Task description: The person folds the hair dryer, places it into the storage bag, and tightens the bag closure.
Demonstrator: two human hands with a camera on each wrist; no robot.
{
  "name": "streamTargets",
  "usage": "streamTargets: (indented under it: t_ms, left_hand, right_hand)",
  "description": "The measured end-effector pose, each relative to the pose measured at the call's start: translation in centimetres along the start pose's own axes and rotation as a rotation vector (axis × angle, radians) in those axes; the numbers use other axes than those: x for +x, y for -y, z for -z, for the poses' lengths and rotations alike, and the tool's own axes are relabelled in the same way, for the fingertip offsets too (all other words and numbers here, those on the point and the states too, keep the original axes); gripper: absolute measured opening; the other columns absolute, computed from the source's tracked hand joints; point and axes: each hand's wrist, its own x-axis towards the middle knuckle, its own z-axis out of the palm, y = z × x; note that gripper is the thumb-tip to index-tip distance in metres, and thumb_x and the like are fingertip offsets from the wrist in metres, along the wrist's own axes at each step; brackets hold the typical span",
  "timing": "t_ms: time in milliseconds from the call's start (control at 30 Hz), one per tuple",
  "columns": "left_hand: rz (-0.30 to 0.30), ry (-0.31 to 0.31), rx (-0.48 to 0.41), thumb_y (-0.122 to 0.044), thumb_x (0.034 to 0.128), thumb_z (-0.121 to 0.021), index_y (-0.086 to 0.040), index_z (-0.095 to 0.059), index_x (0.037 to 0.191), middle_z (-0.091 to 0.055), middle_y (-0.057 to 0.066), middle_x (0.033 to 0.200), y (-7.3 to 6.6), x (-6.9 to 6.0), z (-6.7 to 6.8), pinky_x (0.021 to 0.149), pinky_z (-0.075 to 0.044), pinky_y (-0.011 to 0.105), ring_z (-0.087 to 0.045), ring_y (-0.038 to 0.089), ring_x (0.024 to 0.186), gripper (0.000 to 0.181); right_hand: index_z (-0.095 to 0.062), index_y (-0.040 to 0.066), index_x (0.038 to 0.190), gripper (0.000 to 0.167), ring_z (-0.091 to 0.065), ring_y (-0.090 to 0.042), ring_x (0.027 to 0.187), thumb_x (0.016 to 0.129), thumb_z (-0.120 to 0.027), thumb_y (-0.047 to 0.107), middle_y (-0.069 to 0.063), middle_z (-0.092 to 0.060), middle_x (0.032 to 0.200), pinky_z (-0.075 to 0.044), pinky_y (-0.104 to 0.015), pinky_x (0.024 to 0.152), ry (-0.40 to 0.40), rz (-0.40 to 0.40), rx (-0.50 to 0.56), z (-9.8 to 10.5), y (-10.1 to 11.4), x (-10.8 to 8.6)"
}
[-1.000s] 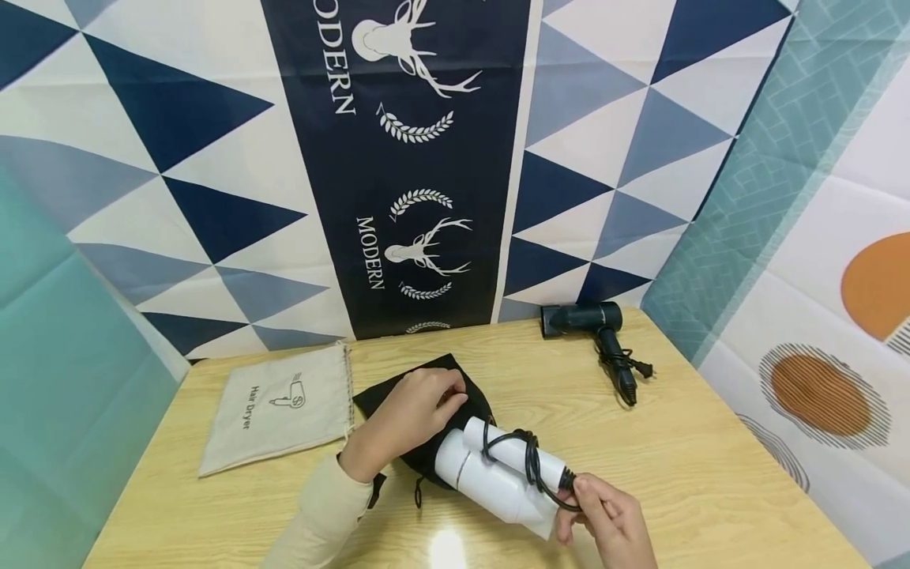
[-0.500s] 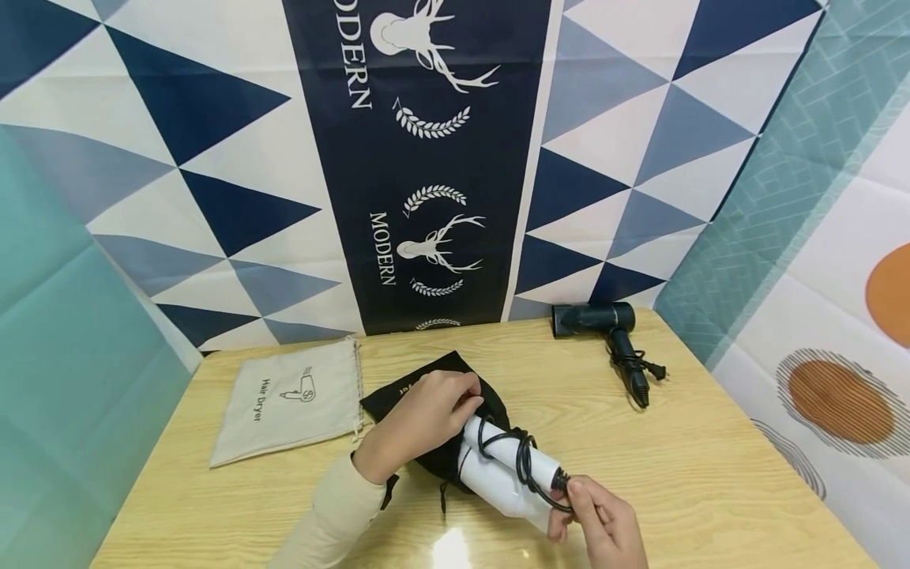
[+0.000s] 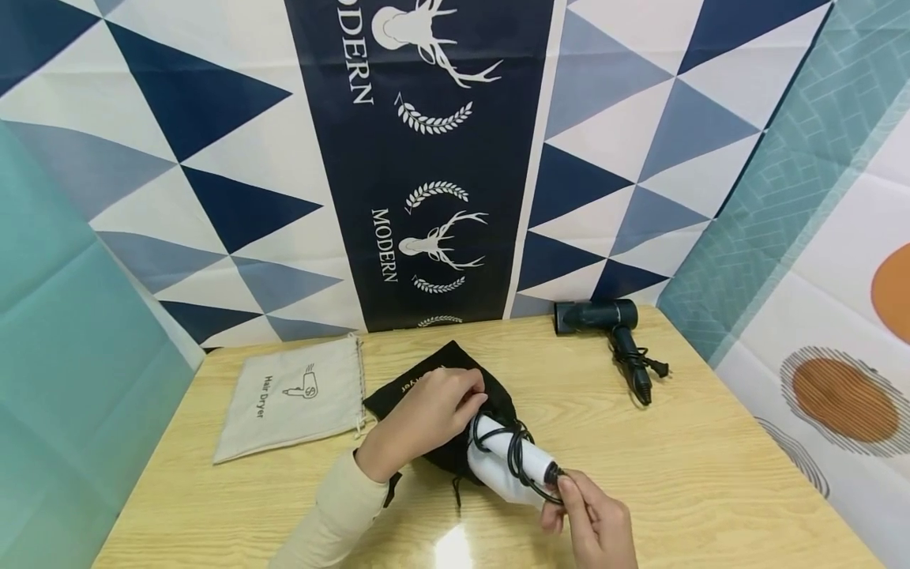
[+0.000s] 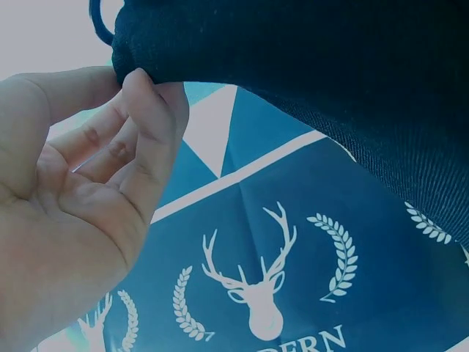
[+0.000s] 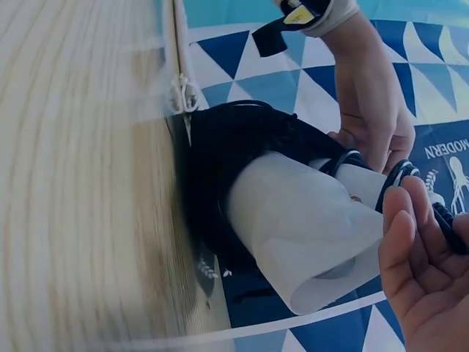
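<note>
White hair dryer (image 3: 498, 476) sits partly inside the black pouch (image 3: 455, 357), long axis diagonal, nozzle (image 5: 315, 271) pointing near-right; left hand (image 3: 437, 407) pinches the pouch's edge, right hand (image 3: 596, 518) the cord (image 3: 519, 458)

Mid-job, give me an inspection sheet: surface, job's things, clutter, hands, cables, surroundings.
Surface: light wood-grain table, bright glare near the front
Job's things: white hair dryer, partly inside the black bag
Clutter: cream bag at left; black hair dryer at back right
Hands: left hand pinches the black bag's edge; right hand grips the white hair dryer's cord end
Cables: black cord round the white hair dryer's handle; second cord round the black one's
Surroundings: wall coverings behind and at both sides
</note>
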Motion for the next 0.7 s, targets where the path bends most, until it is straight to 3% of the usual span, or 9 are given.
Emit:
streamTargets:
  t_ms: [133,333,700]
  left_hand:
    - [0.001,-0.017,0.026,-0.016,0.0987,-0.062,-0.015,-0.064,0.09,-0.059,-0.01,0.078,0.2,0.1,0.1,0.064,-0.046,0.023,-0.052,0.005,0.066,0.009]
    - [0.019,-0.032,-0.011,-0.014,0.0986,-0.062,-0.014,-0.062,0.086,-0.056,-0.007,0.073,0.6,0.2,-0.1,0.058,-0.043,0.021,-0.048,0.006,0.061,0.012]
    - [-0.001,-0.005,-0.031,-0.018,0.1007,-0.059,-0.016,-0.063,0.092,-0.06,-0.008,0.08,-0.2,-0.1,-0.3,0.064,-0.047,0.021,-0.052,0.005,0.068,0.01]
  right_hand:
    - [-0.064,0.003,0.091,0.031,-0.056,0.0,0.052,0.09,-0.049,-0.024,0.005,-0.061,0.059,-0.046,-0.016,0.047,-0.015,0.051,-0.053,0.2,0.3,0.3]
    - [-0.064,0.011,0.091,0.033,-0.055,0.003,0.052,0.09,-0.053,-0.02,0.013,-0.06,0.061,-0.046,-0.015,0.049,0.038,0.047,-0.105,0.5,1.2,0.3]
    - [-0.065,0.006,0.091,0.034,-0.055,-0.001,0.05,0.091,-0.048,-0.023,0.006,-0.061,0.059,-0.045,-0.017,0.046,0.021,0.033,-0.006,0.1,0.4,-0.1]
